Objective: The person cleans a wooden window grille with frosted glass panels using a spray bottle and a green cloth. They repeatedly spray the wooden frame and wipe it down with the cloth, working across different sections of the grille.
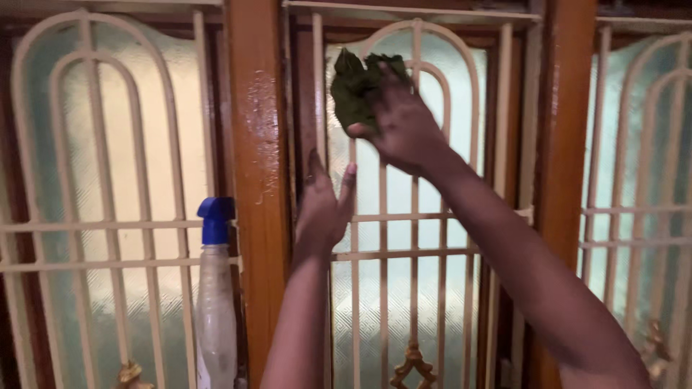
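A row of windows fills the view: frosted, ribbed glass behind cream-painted metal grilles with arched tops, set in glossy brown wooden frames. The right hand is raised high against the middle window grille, its fingers bunched around a dark green cloth that it presses near the top of the arch. The cloth looks soft, light and limp, crumpled into a wad; it probably handles best gathered in the whole palm, as here, so no loose corner snags on the bars. The left hand rests lower on the same grille, fingers straight and close together, flat against a vertical bar and holding nothing. To the left, by the wooden frame post, stands a clear plastic spray bottle with a blue nozzle, apart from both hands.
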